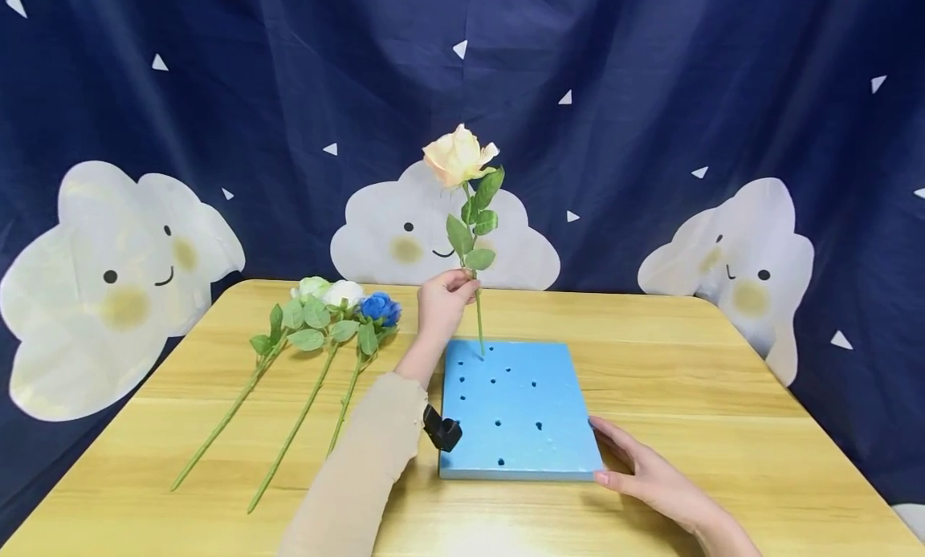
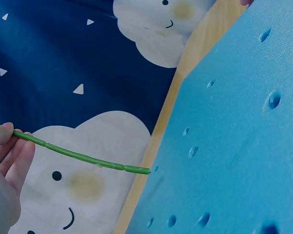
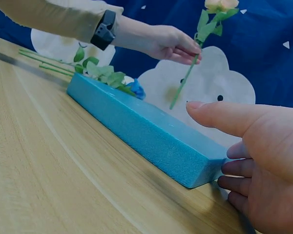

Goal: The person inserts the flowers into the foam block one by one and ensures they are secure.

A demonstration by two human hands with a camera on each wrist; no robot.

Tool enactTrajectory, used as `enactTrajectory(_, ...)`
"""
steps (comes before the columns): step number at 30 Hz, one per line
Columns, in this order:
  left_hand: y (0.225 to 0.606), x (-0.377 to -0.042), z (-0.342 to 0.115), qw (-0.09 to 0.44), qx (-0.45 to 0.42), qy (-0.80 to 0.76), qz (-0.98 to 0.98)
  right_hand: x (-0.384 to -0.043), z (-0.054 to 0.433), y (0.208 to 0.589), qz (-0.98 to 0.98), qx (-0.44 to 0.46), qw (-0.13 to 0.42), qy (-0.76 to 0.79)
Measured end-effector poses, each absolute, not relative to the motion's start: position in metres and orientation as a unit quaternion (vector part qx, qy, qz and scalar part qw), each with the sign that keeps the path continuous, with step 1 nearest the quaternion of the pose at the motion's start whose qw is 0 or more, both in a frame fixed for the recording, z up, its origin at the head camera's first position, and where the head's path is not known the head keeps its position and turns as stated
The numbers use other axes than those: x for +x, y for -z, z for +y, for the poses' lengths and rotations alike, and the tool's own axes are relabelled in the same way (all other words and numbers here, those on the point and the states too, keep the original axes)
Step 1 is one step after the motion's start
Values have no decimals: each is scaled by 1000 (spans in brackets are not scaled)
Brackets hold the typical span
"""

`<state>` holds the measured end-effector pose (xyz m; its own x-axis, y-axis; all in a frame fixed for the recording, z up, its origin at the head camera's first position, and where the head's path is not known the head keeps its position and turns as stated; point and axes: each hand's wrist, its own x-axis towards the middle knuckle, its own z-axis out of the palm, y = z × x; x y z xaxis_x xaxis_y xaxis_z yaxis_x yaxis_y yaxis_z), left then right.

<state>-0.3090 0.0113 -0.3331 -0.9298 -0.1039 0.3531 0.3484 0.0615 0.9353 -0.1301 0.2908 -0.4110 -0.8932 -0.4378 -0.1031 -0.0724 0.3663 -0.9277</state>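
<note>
My left hand pinches the green stem of a peach rose, holding it nearly upright with the bloom on top. The stem's lower end comes down at the far part of a blue foam board dotted with several holes. In the left wrist view, the stem tip is close beside a small hole; whether it touches the board I cannot tell. At the board's near right corner is my right hand, its fingers along the side and the thumb extended, as the right wrist view also shows.
Left of the board, three flowers lie on the wooden table: a pale green one, a white one and a blue one, stems toward me. A dark blue curtain with clouds hangs behind the table.
</note>
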Motion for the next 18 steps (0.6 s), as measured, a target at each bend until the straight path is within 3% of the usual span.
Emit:
enactTrajectory(11,342,-318,24,189,-101,655,-724,-131,289,412,801,-158,174,550)
enactTrajectory(18,341,-319,28,176,-103,656,-726,-131,290,412,806,-157,168,545)
